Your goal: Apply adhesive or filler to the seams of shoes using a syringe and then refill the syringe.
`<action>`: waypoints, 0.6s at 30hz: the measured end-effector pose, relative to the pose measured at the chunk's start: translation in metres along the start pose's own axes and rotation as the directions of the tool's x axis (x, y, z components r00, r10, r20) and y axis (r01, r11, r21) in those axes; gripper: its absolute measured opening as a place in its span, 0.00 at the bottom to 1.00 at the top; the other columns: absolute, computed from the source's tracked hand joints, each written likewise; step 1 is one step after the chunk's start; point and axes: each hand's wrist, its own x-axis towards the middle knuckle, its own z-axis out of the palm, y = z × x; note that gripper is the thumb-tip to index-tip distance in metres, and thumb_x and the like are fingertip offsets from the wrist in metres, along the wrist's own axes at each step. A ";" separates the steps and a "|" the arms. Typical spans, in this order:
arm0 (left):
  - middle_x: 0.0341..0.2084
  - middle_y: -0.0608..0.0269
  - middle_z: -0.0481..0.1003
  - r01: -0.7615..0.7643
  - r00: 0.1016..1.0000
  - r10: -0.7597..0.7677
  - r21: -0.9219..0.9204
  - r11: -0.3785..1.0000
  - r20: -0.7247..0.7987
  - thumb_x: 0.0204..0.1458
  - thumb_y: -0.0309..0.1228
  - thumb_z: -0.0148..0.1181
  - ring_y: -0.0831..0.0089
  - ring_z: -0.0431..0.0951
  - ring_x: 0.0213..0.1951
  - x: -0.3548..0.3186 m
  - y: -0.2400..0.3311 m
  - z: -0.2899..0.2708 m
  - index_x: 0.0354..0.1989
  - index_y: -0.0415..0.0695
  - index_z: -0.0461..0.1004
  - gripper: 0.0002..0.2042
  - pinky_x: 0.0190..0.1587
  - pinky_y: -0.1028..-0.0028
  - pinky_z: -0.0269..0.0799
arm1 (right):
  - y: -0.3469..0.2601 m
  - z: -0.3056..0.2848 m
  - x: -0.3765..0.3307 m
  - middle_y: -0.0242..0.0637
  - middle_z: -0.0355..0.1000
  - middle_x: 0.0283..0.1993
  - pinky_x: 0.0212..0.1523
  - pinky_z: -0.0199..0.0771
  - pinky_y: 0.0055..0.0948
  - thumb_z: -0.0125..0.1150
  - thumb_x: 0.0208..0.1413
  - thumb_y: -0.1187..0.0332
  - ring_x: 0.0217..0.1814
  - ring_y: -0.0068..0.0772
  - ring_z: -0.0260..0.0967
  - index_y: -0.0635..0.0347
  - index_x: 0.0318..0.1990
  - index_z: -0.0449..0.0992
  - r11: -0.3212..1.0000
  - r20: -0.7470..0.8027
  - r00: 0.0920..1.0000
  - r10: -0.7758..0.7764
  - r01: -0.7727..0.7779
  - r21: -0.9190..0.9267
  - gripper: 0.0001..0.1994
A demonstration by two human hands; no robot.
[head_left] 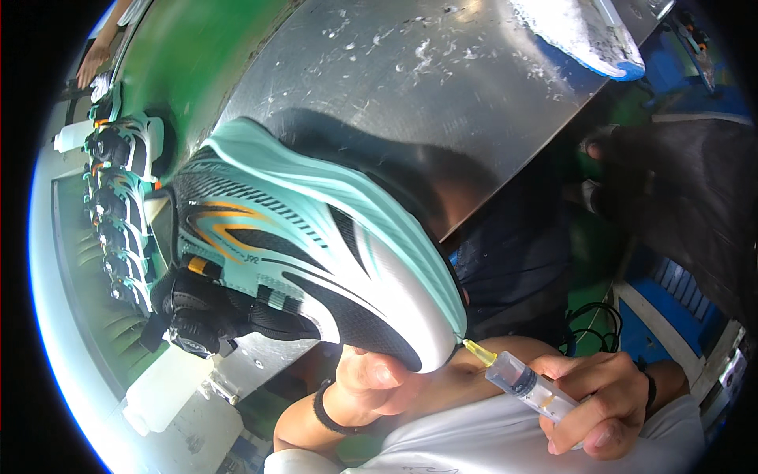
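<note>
A mint, white and black running shoe (316,237) with orange accents is tilted on its side over the table. Its black lace dial (193,336) faces the lower left. My left hand (377,387) is closed on the underside of the toe end; the thumb shows and the other fingers are mostly hidden behind the shoe. Closed around a clear plastic syringe (533,387) is my right hand (600,403). The syringe's yellow tip (479,353) points at the toe, at the seam between sole and upper. Pale material shows inside the barrel.
Under the shoe lies a scuffed metal table (410,71). A white object with a blue edge (584,39) rests at its far right. Several similar shoes (118,209) line up at left, near a translucent white container (170,387). Another person's hand (93,63) shows at far left.
</note>
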 end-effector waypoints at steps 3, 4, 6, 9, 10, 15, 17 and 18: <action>0.52 0.57 0.64 -0.027 0.998 0.027 -0.010 1.000 0.053 0.41 0.33 0.68 0.63 0.68 0.53 0.015 -0.002 0.012 0.59 0.42 0.57 0.35 0.52 0.63 0.69 | 0.000 -0.004 0.001 0.41 0.70 0.20 0.38 0.69 0.50 0.43 0.56 0.68 0.19 0.30 0.68 0.63 0.27 0.74 0.999 0.004 1.000 -0.028 0.028 -0.015 0.13; 0.49 0.57 0.66 -0.004 0.999 0.003 -0.030 1.000 -0.042 0.35 0.32 0.69 0.62 0.67 0.53 0.018 -0.002 0.018 0.56 0.41 0.59 0.37 0.55 0.63 0.63 | 0.000 -0.006 0.001 0.41 0.70 0.20 0.38 0.69 0.50 0.43 0.56 0.68 0.19 0.30 0.68 0.63 0.27 0.74 0.999 -0.001 1.000 -0.031 0.031 -0.019 0.13; 0.46 0.56 0.68 0.017 0.991 -0.024 -0.051 0.999 -0.132 0.29 0.31 0.71 0.61 0.66 0.53 0.025 -0.003 0.019 0.54 0.40 0.61 0.38 0.58 0.63 0.57 | 0.000 -0.008 0.000 0.41 0.70 0.21 0.47 0.65 0.58 0.44 0.55 0.70 0.21 0.31 0.69 0.64 0.28 0.73 0.999 0.012 1.000 -0.028 0.028 0.016 0.11; 0.47 0.58 0.67 -0.013 0.995 0.022 -0.090 0.996 0.100 0.28 0.29 0.70 0.61 0.65 0.54 0.037 -0.005 0.016 0.55 0.41 0.60 0.39 0.58 0.65 0.57 | -0.002 -0.012 0.002 0.41 0.70 0.22 0.51 0.63 0.60 0.47 0.54 0.72 0.22 0.32 0.69 0.64 0.30 0.71 0.999 0.034 0.999 -0.021 0.020 0.028 0.07; 0.47 0.59 0.67 -0.010 1.000 0.012 -0.076 0.997 0.028 0.28 0.28 0.69 0.62 0.64 0.55 0.040 -0.004 0.022 0.56 0.41 0.60 0.39 0.58 0.66 0.58 | -0.002 -0.012 0.002 0.41 0.70 0.22 0.51 0.63 0.60 0.47 0.54 0.72 0.22 0.32 0.69 0.64 0.30 0.71 0.999 0.032 0.999 -0.021 0.020 0.025 0.07; 0.50 0.57 0.66 -0.047 0.996 0.041 -0.079 0.996 -0.074 0.30 0.26 0.67 0.65 0.64 0.56 0.057 -0.003 0.036 0.56 0.42 0.59 0.38 0.57 0.69 0.58 | 0.001 -0.013 0.008 0.40 0.70 0.23 0.50 0.64 0.62 0.48 0.52 0.74 0.22 0.34 0.69 0.63 0.32 0.69 0.997 0.019 0.999 -0.040 0.039 0.067 0.04; 0.51 0.56 0.66 -0.059 0.996 0.052 -0.101 0.993 -0.071 0.32 0.26 0.66 0.66 0.64 0.55 0.062 -0.001 0.041 0.56 0.42 0.59 0.37 0.58 0.69 0.58 | 0.004 -0.010 0.010 0.41 0.70 0.22 0.50 0.64 0.62 0.48 0.52 0.74 0.21 0.34 0.69 0.63 0.32 0.70 0.997 -0.006 0.997 -0.072 0.072 0.010 0.04; 0.52 0.56 0.65 -0.068 0.996 0.060 -0.121 0.990 -0.068 0.33 0.26 0.66 0.67 0.64 0.55 0.064 -0.001 0.045 0.56 0.42 0.59 0.36 0.58 0.69 0.57 | 0.006 -0.008 0.011 0.41 0.70 0.22 0.49 0.65 0.62 0.48 0.52 0.74 0.21 0.35 0.68 0.63 0.32 0.70 0.993 -0.034 0.994 -0.108 0.106 -0.046 0.04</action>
